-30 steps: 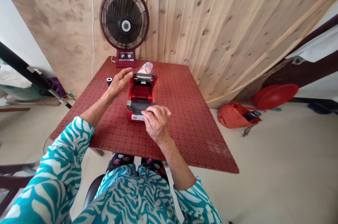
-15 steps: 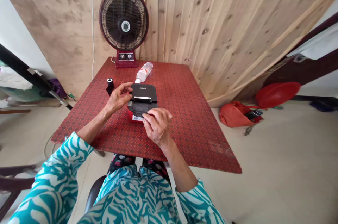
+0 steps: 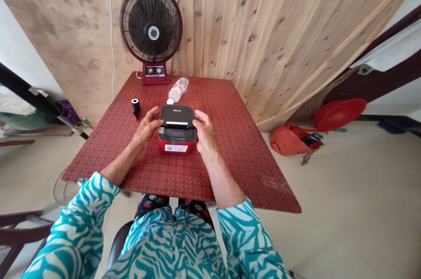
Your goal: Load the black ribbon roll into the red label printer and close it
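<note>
A small red-and-black label printer (image 3: 178, 114) sits on the table in front of me, its black lid down. A white sticker is on its red front, and a dark strip lies in the recess ahead of the lid. My left hand (image 3: 148, 126) grips the printer's left side, thumb at the lid's edge. On the opposite side my right hand (image 3: 204, 130) holds it likewise, thumb on the top edge and fingers along the wall. Left of the printer stands a black roll (image 3: 135, 107) with a white core and a loose dark tail. Behind it lies a clear plastic bottle (image 3: 178, 90).
The red patterned table (image 3: 243, 156) carries a dark red fan (image 3: 151, 29) at its back left. Behind rises a wooden plank wall (image 3: 230, 20). On the floor to the right are a red bag (image 3: 285, 141) and a red basin (image 3: 340, 113).
My right hand has left the dark strip at the printer's front and moved up to its right side. My left hand has settled lower against the left side.
</note>
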`<state>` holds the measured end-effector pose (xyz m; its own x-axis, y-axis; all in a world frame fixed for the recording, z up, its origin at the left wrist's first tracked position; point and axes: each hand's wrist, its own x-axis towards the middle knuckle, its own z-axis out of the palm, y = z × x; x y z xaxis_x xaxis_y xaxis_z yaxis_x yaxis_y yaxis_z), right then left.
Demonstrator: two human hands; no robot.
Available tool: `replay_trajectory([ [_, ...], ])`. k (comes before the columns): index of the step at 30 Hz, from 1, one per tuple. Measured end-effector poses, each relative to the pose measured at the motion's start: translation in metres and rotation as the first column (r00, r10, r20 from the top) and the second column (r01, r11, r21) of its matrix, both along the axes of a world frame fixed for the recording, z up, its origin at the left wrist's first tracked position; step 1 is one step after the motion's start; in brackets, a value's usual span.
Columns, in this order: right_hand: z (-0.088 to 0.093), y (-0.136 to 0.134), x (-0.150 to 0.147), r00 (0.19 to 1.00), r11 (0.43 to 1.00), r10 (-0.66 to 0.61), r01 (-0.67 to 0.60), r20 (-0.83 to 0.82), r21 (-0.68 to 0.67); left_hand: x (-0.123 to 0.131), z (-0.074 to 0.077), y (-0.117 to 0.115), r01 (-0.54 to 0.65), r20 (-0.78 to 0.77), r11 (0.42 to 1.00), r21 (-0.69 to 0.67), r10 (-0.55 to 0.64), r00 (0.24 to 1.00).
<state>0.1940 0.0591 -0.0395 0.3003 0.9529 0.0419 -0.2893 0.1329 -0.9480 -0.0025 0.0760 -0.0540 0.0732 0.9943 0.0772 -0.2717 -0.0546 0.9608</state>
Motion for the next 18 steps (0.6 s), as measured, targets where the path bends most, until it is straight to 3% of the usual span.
replay_trajectory([
  [11, -0.007, -0.002, 0.002, 0.989, 0.993, 0.045, -0.059, 0.140, 0.098, 0.002, 0.002, -0.005, 0.071, -0.011, 0.997, 0.027, -0.071, 0.997],
  [18, -0.017, -0.008, -0.007, 0.998, 0.998, -0.056, 0.056, -0.011, 0.009, 0.001, -0.008, -0.016, 0.161, 0.154, 0.986, 0.038, -0.165, 0.974],
])
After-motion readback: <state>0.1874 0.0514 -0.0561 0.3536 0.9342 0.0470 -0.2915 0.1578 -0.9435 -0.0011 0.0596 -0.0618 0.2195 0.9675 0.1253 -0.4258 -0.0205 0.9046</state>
